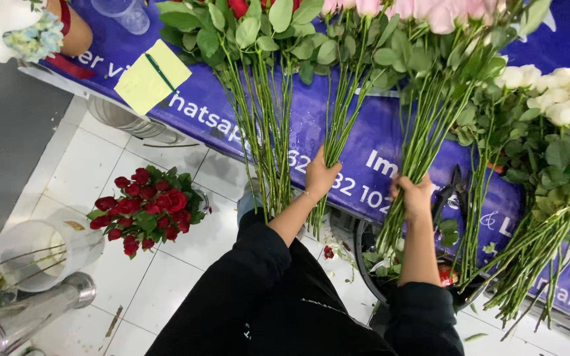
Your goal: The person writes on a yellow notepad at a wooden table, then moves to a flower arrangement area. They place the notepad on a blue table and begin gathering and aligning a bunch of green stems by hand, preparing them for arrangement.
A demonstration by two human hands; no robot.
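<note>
- Hands at work on long rose stems that lie across a table (pixel 338 125) covered with a purple printed cloth; every place below is told from that table.
- Left hand (pixel 320 175) sits at the table's front edge, fingers closed around a bundle of green stems (pixel 341 112) whose pink blooms (pixel 354 6) lie at the far side of the table.
- Right hand (pixel 415 195) is also at the front edge, just beside the left one, fingers wrapped around a second bundle of stems (pixel 423 132) that runs up to pale pink roses (pixel 440 13) at the far side.
- Both arms wear dark sleeves pushed up past the wrists.
- Another bunch with red blooms (pixel 258 105) lies on the table on the far side of the left hand, its stem ends hanging over the front edge.
- White roses (pixel 555 95) lie on the table beyond the right hand, stems hanging well past the edge.
- Dark bucket (pixel 371 277) stands on the floor below the table's edge, under the right hand, with cut leaves in it.
- Yellow paper pad (pixel 146 82) with a green pen (pixel 161 71) rests on the table, well apart from both hands.
- Small red roses in a vase (pixel 146 211) stand on the white tiled floor in front of the table.
- Clear plastic container (pixel 41 247) stands on the floor near those red roses.
</note>
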